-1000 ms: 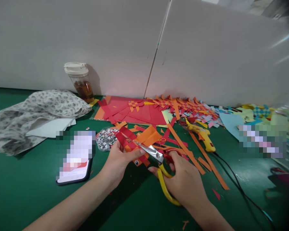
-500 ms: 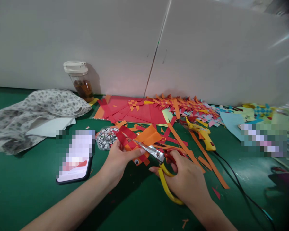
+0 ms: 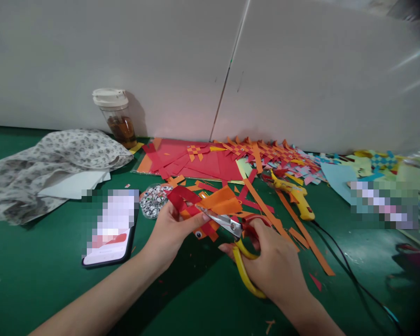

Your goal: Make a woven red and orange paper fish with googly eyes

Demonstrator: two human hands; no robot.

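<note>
My left hand [image 3: 175,231] is closed on a woven paper fish [image 3: 207,230] of red and orange strips with a googly eye. A wide orange paper flap [image 3: 221,201] sticks up from it, and a red flap lies over my fingers. My right hand [image 3: 269,256] is closed around the handles of a pair of scissors [image 3: 227,224], one handle red and one yellow. The blades lie along the base of the orange flap, their tips near my left thumb. How far the blades are apart is hard to make out.
Left are a phone [image 3: 114,228], a round tub of googly eyes [image 3: 154,200], a patterned cloth [image 3: 73,149] and a lidded cup [image 3: 117,116]. Red paper sheets [image 3: 210,161] and finished woven fish [image 3: 273,151] line the wall. A yellow glue gun [image 3: 299,198] trails its cord at right.
The scissors and my right hand have shifted slightly right. The orange flap has tilted and leans further right over the blades. My left hand stays nearly still.
</note>
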